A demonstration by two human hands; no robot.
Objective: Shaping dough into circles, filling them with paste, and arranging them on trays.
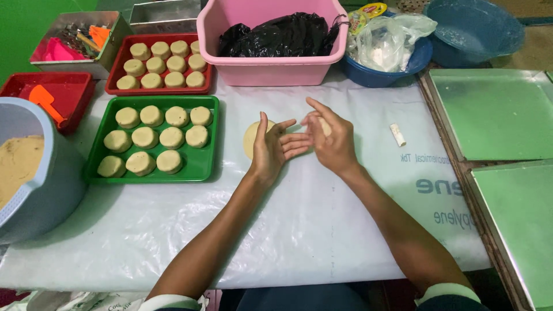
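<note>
**Dough disc worked between 2 hands on the plastic sheet**

A pale, flattened dough disc (252,138) lies on the white plastic sheet (311,219) at the table's middle, mostly hidden behind the left hand (275,148); that hand stands on edge with fingers straight and spread, touching the disc's right side, clamped on nothing; the right hand (333,141) curls over a small pale dough piece (326,125) and presses it against the left fingertips, though how firmly it closes cannot be told.

Just left of the disc, a green tray (203,168) holds 10 round dough pucks in 3 rows; behind it a red tray (115,75) carries about 11 more; a second red tray (69,86) holds an orange spatula (45,101); a metal box (112,31) beyond holds pink and orange tools; a grey-blue bucket (46,201) at far left contains tan dough; a pink tub (265,66) holds a black plastic bag (282,34); a blue bowl (420,57) holds clear bags; a small white stick (397,134) lies apart to the right; 2 bare metal baking sheets (495,115) sit at the right edge.
</note>
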